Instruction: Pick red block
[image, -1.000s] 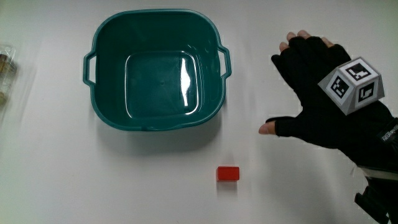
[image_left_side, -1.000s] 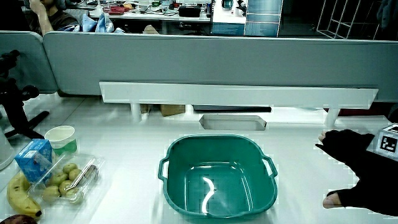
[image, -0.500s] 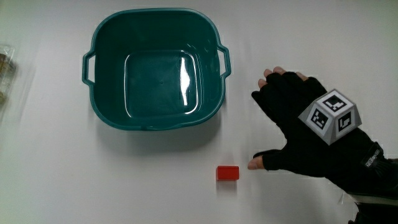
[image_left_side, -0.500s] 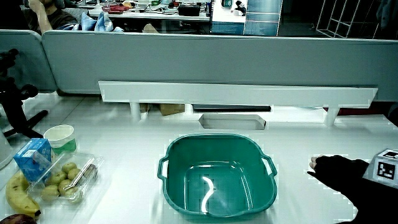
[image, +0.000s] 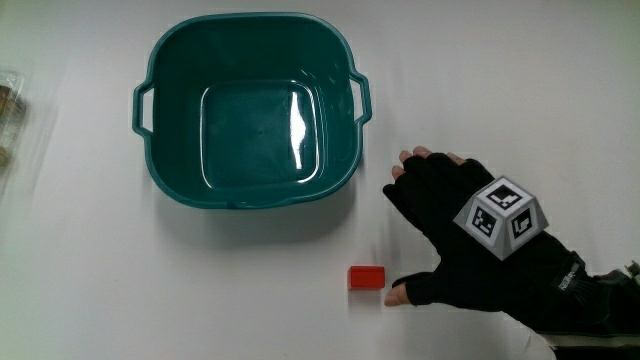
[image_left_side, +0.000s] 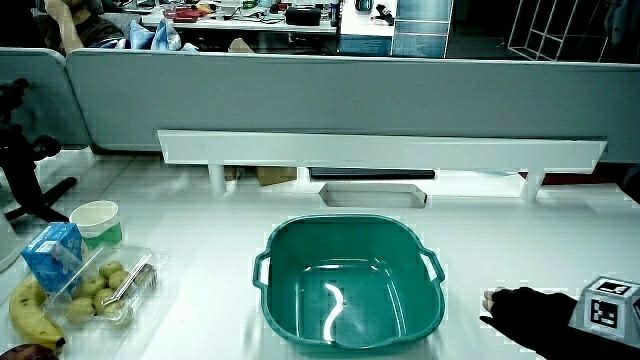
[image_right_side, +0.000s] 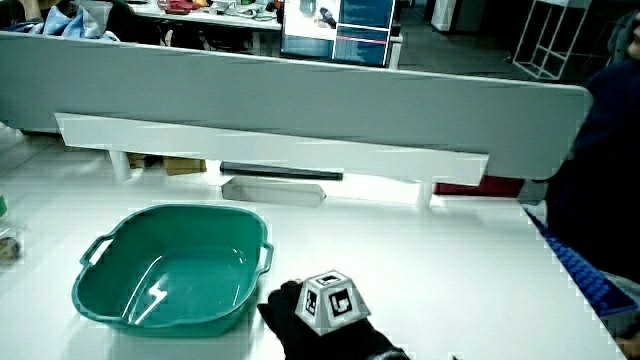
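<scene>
Table (image: 90, 300) is carrying a teal tub (image: 250, 110), sitting farther from the person than the hand (image: 455, 235) and standing empty. I am watching the hand hovering flat over the table with fingers spread, gripping nothing; patterned cube (image: 500, 218) is riding on its back. Red block (image: 366, 278) is lying just beside the thumb tip, nearer to the person than the tub, apart from it, not yet touched as far as I can judge.

Risk, as I am reading it: the thumb may nudge the small block sideways before the fingers close, sliding it out of the pinch. A flat palm could also press it down rather than grip it.

Nothing is standing between hand and block. In a side view, a fruit tray (image_left_side: 105, 290), a blue carton (image_left_side: 55, 255), a cup (image_left_side: 98, 222) and a banana (image_left_side: 28, 312) are lying well apart from the hand, out of the way.
</scene>
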